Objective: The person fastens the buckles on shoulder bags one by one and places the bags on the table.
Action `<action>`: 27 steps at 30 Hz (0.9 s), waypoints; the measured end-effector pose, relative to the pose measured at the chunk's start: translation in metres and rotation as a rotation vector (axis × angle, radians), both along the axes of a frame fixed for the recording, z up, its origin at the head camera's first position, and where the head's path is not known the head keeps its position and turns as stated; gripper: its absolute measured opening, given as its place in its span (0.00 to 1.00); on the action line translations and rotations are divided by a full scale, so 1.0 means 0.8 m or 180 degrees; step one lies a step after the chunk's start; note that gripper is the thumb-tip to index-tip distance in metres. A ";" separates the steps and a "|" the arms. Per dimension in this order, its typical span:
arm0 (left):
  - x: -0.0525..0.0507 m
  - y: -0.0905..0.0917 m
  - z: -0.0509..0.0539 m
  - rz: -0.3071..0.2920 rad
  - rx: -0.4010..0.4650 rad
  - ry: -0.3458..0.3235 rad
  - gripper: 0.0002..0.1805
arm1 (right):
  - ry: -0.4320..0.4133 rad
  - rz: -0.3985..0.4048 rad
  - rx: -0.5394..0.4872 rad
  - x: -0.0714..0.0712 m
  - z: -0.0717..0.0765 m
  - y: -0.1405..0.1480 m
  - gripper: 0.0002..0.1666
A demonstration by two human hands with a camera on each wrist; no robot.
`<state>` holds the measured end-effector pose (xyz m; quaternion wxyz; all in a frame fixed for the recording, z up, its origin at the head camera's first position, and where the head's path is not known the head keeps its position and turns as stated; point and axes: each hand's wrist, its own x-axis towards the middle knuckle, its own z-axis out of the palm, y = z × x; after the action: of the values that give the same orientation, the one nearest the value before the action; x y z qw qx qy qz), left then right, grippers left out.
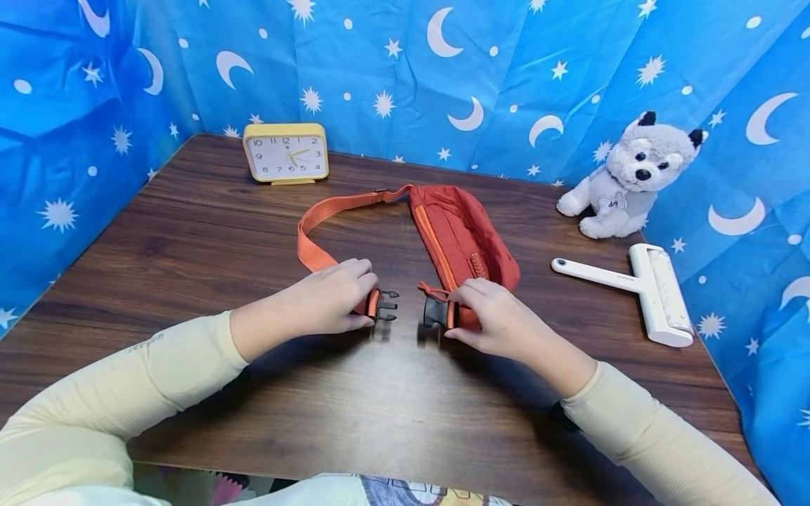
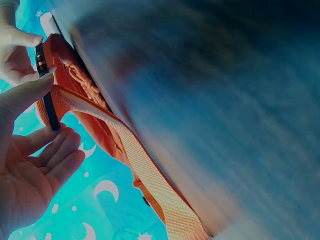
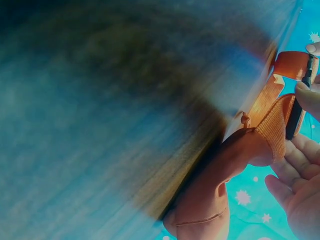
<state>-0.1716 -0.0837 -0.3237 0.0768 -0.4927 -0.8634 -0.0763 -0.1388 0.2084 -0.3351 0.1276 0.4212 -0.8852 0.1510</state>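
Set out on the desk (image 1: 190, 246) with clock (image 1: 287, 154) at back left, belt bag (image 1: 457, 235) in the middle, plush dog (image 1: 635, 172) at back right and lint roller (image 1: 661, 299) before it

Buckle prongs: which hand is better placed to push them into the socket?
Probably the left hand: it pinches the pronged half, which points toward the socket in the right hand.

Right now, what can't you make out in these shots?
Head: inside of the red bag, hidden by its fabric.
Head: part of the orange strap near the pronged buckle half, covered by the left fingers.
Head: lettering on the left sleeve, too small to read.
Head: clothing print, cut off by the bottom edge.
Left wrist: tabletop grain, blurred.
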 end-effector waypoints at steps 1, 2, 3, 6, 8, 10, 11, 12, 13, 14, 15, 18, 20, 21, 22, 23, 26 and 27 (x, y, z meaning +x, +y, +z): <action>0.000 0.000 0.000 -0.0002 -0.0001 -0.0001 0.23 | -0.0002 0.0001 -0.0001 0.000 0.001 -0.001 0.24; 0.001 0.001 0.001 -0.0003 -0.0001 -0.0009 0.23 | -0.0003 -0.0001 0.0001 0.000 0.001 -0.001 0.24; 0.001 0.001 0.001 -0.0004 -0.0004 -0.0013 0.23 | -0.0003 -0.0004 0.0003 0.000 0.001 -0.001 0.24; 0.002 0.002 0.002 -0.0010 -0.0015 -0.0017 0.23 | 0.0007 -0.0009 0.0006 -0.001 0.001 -0.002 0.24; 0.001 0.003 0.002 -0.0014 -0.0009 -0.0009 0.23 | 0.0024 -0.0010 0.0006 -0.001 0.002 -0.003 0.24; 0.001 0.003 0.002 -0.0014 0.0003 0.0006 0.23 | 0.0039 -0.0008 -0.0006 -0.001 0.002 -0.004 0.24; 0.001 0.003 0.002 -0.0011 0.0011 0.0010 0.23 | 0.0043 -0.0011 -0.0011 -0.001 0.002 -0.004 0.24; 0.001 0.003 0.001 -0.0010 0.0018 0.0016 0.22 | 0.0046 -0.0014 -0.0016 -0.001 0.002 -0.005 0.24; 0.000 0.003 0.001 -0.0011 0.0029 0.0016 0.22 | 0.0052 -0.0018 -0.0019 -0.002 0.002 -0.005 0.24; 0.000 0.004 0.001 -0.0011 0.0037 0.0013 0.22 | 0.0052 -0.0023 -0.0021 -0.002 0.002 -0.005 0.24; 0.000 0.004 0.001 -0.0010 0.0042 0.0006 0.22 | 0.0048 -0.0029 -0.0023 -0.002 0.002 -0.006 0.25; 0.000 0.004 0.002 -0.0015 0.0044 -0.0013 0.22 | 0.0026 -0.0034 -0.0019 -0.003 0.002 -0.006 0.25; 0.000 0.005 0.002 -0.0024 0.0042 -0.0024 0.22 | 0.0019 -0.0034 -0.0009 -0.003 0.002 -0.006 0.25; 0.000 0.005 0.002 -0.0027 0.0040 -0.0023 0.23 | 0.0016 -0.0032 -0.0005 -0.003 0.002 -0.006 0.25; 0.000 0.005 0.002 -0.0032 0.0043 -0.0017 0.23 | 0.0014 -0.0031 -0.0003 -0.003 0.002 -0.006 0.25; -0.001 0.006 0.001 -0.0041 0.0050 -0.0011 0.23 | 0.0014 -0.0029 0.0001 -0.003 0.002 -0.006 0.25; -0.002 0.006 0.000 -0.0075 0.0080 0.0032 0.23 | -0.0001 -0.0029 0.0013 -0.004 0.002 -0.007 0.25; -0.001 0.007 0.000 -0.0092 0.0095 0.0047 0.23 | -0.0007 -0.0028 0.0016 -0.003 0.002 -0.007 0.25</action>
<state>-0.1728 -0.0782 -0.3239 0.0894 -0.5045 -0.8544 -0.0868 -0.1415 0.2028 -0.3333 0.1262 0.4175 -0.8875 0.1486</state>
